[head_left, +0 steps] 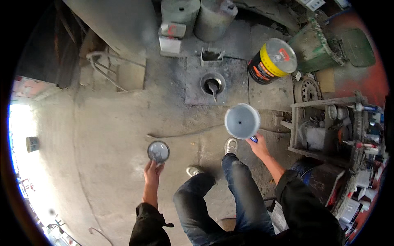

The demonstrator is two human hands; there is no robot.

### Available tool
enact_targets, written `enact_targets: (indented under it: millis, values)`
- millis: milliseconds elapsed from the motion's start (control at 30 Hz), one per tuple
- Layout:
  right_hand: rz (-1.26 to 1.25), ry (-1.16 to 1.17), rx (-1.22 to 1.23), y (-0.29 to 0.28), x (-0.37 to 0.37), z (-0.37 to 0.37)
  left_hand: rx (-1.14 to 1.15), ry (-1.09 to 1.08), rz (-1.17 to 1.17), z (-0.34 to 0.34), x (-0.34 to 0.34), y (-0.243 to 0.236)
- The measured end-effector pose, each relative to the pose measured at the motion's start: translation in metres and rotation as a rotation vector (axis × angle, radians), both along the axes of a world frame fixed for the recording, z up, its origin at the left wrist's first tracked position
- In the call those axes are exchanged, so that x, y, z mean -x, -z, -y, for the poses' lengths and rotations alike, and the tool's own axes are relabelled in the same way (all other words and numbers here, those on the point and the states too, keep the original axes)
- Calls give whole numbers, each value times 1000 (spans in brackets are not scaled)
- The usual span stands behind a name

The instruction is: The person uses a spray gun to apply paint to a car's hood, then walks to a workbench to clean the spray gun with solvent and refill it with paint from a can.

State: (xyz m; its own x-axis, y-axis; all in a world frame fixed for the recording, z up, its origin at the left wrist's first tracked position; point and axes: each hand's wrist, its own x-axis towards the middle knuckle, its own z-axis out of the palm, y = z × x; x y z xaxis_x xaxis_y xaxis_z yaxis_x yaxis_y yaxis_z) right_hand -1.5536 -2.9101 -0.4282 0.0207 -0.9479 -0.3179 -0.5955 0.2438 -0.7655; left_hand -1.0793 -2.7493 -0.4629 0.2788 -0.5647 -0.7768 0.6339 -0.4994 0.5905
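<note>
My left hand (152, 172) is closed on the edge of a small round dish (161, 148) with a dark rim and a grey inside; I cannot tell whether it is a lid or a shallow cup. Over to the right, my right hand (259, 148) grips the blue handle of a wide white vessel (242, 121), like a jug or funnel. Its grey inside shows a small dark spot in the middle. Both are held apart above the floor. Beyond them a metal bowl (222, 78) stands on a grey plate, with a pale scoop-like tool (213, 89) leaning out of it.
A black and yellow bucket (269, 61) stands at the back right, beside a green bin (314, 45) and a wheel rim (308, 90). A cluttered wooden crate (316, 135) lies at the right. Grey drums (180, 12) are at the back; a hose (184, 134) crosses the floor.
</note>
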Motion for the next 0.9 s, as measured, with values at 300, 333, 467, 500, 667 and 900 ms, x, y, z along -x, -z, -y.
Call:
enact_targets:
  millis: [300,333,467,500,667,900]
  values:
    - [157,-184,-119,227,-53,64,7,17,242,107,-30,350]
    - [202,-203,-125,244,-59,70,-6,23,256,110,-37,368]
    - [543,-199,-99,294,-107,73,-293,141,846,105,-99,408]
    - [575,-246,-167,291,-127,77,-447,189,1110,99,-115,411]
    - [777,-316,-228,294,-141,93,310,641,778,182,79,285]
    - [782,-825,-35,255,-157,115,669,489,911,184,158,259]
